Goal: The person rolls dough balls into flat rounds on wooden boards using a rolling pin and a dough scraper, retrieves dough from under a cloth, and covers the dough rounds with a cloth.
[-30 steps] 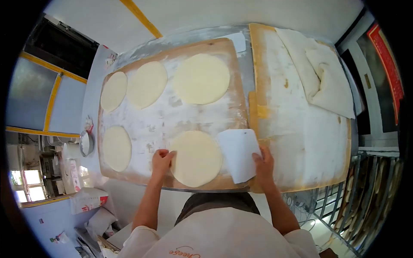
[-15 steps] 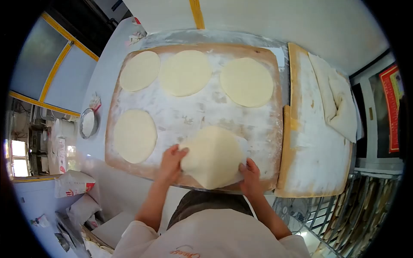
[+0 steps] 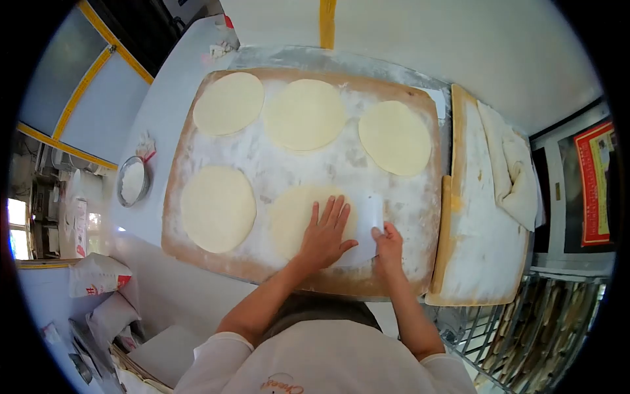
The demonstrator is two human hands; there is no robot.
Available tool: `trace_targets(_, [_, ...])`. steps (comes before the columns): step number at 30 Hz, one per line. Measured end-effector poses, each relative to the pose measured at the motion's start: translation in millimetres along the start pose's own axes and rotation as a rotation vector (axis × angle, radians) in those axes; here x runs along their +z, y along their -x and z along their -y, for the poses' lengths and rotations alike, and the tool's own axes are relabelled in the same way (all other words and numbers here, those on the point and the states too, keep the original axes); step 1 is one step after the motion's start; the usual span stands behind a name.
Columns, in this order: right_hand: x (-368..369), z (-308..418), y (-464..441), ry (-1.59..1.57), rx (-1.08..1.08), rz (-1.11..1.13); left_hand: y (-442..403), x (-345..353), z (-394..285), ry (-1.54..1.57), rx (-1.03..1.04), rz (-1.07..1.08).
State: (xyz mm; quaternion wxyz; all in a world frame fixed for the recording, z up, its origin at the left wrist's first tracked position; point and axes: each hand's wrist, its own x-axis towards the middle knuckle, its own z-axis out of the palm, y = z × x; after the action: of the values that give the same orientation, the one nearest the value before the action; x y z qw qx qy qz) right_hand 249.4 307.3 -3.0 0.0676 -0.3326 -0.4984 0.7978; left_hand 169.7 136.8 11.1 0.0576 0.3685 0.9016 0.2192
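Note:
My left hand [image 3: 325, 236] lies flat with spread fingers on a round dough sheet [image 3: 289, 220] near the front edge of a floured board [image 3: 213, 262]. Under the right side of this dough is a white flat scraper [image 3: 369, 220]. My right hand [image 3: 388, 248] grips the scraper's right edge. Other dough rounds rest on the board: one at the front left [image 3: 218, 209], one at the back left [image 3: 229, 104], one at the back middle [image 3: 304, 115] and one at the back right [image 3: 395, 138].
A rolling pin [image 3: 441, 230] lies between the board and a second floured board [image 3: 482, 256], which carries a folded cloth [image 3: 515, 184]. A bowl of flour [image 3: 133, 182] stands at the left. Racks [image 3: 545, 328] are at the lower right.
The front dough round was lifted and folded over the scraper; now it lies flat. My left hand has moved from its left edge onto its top. The view has shifted.

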Motion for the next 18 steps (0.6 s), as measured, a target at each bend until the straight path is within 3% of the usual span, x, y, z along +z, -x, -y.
trace_targets(3, [-22, 13, -5, 0.188, -0.173, -0.089, -7, -6, 10, -0.082, -0.042, 0.007])
trace_targets(7, [-64, 34, 13, 0.094, -0.029, -0.24, -2, -20, 38, -0.156, -0.039, 0.074])
trace_targets(14, [-117, 43, 25, -0.086, -0.059, -0.214, -10, -25, 66, -0.267, -0.112, 0.003])
trace_targets(18, [-131, 37, 9, -0.069, -0.041, -0.125, -33, -32, 29, -0.33, -0.105, -0.02])
